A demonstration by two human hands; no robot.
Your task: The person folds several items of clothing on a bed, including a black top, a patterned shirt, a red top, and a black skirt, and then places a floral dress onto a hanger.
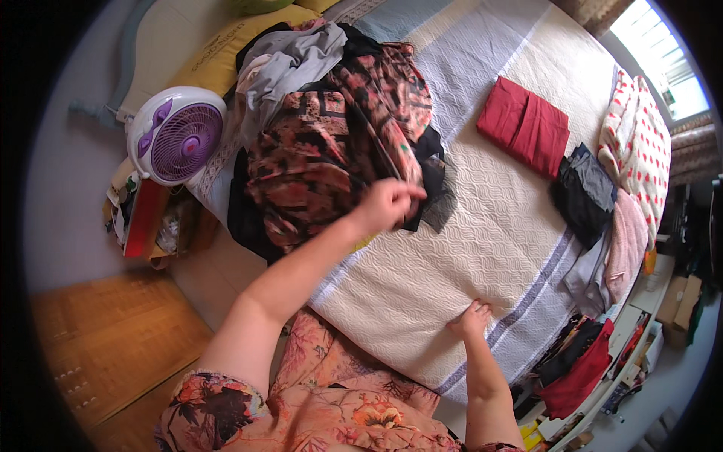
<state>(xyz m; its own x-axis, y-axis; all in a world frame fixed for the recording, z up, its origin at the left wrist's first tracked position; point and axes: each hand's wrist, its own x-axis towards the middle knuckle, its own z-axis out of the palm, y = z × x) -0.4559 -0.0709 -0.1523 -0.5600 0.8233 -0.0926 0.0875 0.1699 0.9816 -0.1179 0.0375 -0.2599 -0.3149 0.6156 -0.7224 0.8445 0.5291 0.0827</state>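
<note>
A heap of clothes lies on the bed before me, with a black, pink and brown patterned garment (305,162) spread across its front. My left hand (388,205) is at the heap's near right edge, somewhat blurred. Its fingers are bent in and closed where a narrow pinkish part of the patterned garment comes down to them; the exact grip is partly hidden. A grey garment (301,64) lies on top at the far side of the heap. Flat on the bedspread to the right, my right hand (473,318) rests with its fingers apart, holding nothing.
The cream and grey quilted bedspread (497,241) covers the bed. Toward the right lie a folded dark red cloth (523,126), folded dark clothes (584,196) and a red-dotted white blanket (636,135). A white and purple fan (181,139) stands left, near a yellow cushion (218,56).
</note>
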